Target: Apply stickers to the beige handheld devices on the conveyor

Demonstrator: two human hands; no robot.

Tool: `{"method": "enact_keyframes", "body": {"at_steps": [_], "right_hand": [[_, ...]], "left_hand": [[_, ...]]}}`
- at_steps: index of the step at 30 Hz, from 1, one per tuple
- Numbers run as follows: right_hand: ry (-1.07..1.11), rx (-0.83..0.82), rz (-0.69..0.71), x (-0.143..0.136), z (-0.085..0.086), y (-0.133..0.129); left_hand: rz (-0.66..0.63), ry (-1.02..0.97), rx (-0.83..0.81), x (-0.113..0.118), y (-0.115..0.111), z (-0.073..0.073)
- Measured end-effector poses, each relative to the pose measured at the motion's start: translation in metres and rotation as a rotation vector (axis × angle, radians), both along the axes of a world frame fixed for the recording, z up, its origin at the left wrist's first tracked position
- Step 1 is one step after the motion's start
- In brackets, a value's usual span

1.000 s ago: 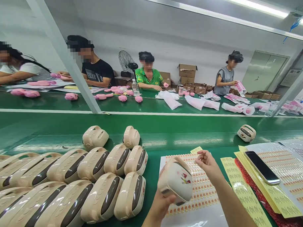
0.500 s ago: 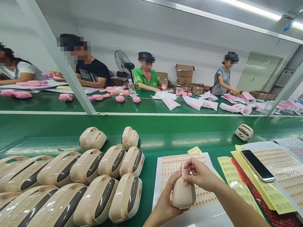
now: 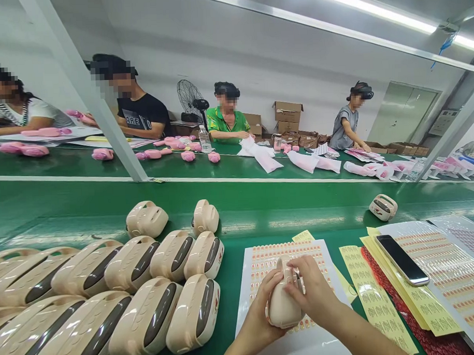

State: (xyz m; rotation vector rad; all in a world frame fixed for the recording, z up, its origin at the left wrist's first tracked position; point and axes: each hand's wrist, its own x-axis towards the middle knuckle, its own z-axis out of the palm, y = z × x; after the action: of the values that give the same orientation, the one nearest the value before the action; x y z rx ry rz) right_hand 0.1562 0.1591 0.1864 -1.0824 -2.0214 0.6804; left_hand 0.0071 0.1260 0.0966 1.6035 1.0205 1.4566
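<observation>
A cream plastic case with a carry handle [image 3: 285, 306] is held above a sheet of small orange stickers [image 3: 259, 257]. My left hand [image 3: 263, 306] wraps round its left side, fingers closed on it. On the right side, my right hand [image 3: 308, 283] grips the handle area, with the thumb against the top of the case. What lies under the right fingers is hidden. To the left stand rows of like cream cases [image 3: 193, 313] with dark oval panels.
Yellow label sheets [image 3: 375, 297], a phone [image 3: 402, 260] and more sticker sheets [image 3: 450, 273] lie at right. One cream case [image 3: 383, 207] stands on the green belt [image 3: 284, 207]. Across it, several co-workers sit or stand among pink items [image 3: 187, 156]. A slanted post [image 3: 102, 115] rises at left.
My right hand has shifted from a fingertip pinch at the handle to a grip around it. The case has tilted and turned slightly in my hands.
</observation>
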Motion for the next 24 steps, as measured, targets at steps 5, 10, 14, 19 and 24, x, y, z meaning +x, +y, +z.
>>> {"method": "enact_keyframes", "body": {"at_steps": [5,10,14,19,24], "right_hand": [[0.123,-0.143,-0.028,-0.001,-0.012,0.018],[0.375,-0.275,-0.212,-0.004,-0.030,0.026],[0.471,-0.100,-0.194,-0.003,-0.030,0.005],[0.260,0.201,-0.004,-0.003,-0.021,-0.012],[0.178,0.394,0.010,-0.001,-0.029,-0.008]], "left_hand": [[-0.017,-0.081,-0.056,0.005,-0.010,0.019],[-0.143,-0.748,-0.362,0.016,-0.016,0.006],[-0.316,-1.231,-0.500,0.012,-0.011,0.002],[-0.365,-1.413,-0.537,0.008,-0.006,0.012],[-0.172,-1.417,-0.548,0.015,-0.009,0.026]]}}
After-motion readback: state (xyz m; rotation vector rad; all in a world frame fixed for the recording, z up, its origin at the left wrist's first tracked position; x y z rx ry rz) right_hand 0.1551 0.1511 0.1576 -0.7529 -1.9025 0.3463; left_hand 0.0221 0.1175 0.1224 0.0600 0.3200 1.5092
